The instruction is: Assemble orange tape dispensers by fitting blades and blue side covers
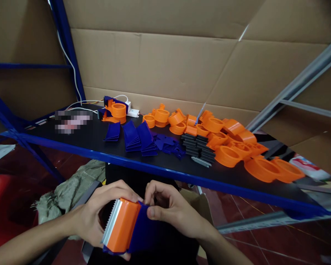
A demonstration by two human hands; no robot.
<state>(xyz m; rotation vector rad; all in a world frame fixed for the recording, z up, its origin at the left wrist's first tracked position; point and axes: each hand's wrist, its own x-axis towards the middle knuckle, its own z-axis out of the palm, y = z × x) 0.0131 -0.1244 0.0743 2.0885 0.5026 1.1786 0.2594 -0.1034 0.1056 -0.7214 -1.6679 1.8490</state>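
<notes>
Close to the camera, an orange piece sits in the left hand, low in front of the black table. It has a shiny strip with teeth on one side and a blue flap on the other. The left fingers wrap around the orange piece and hold it. On the right hand, the thumb and bent finger are near each other, touching the blue flap's top corner; I can't tell if they pinch it tight. Blue plates, black bars and orange rings lie on the table.
</notes>
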